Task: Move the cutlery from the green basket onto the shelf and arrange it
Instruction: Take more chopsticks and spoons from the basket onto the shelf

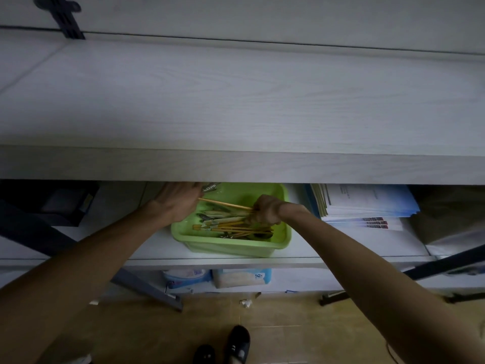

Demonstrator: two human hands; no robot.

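Nearest, 2 black shoes [231, 346] on tan floor tiles. Above them, on the lower white shelf [147, 249], a light-green rectangular plastic basket [231, 245] holding a jumbled pile of wooden-handled cutlery [236, 227], mostly chopsticks and a few spoons. Right hand [265, 209] inside the basket, fingers curled round 1 end of a thin yellow wooden chopstick [224, 204]. Left hand [177, 199] at the basket's far-left corner, at the chopstick's other end; finger state hidden, cannot tell. Just right of the basket, stacked white-and-blue paper booklets [367, 206]. Farthest, the wide pale wood-grain upper shelf [236, 101].

one green basket [231, 245], two hands, two shoes, one paper stack [367, 203]
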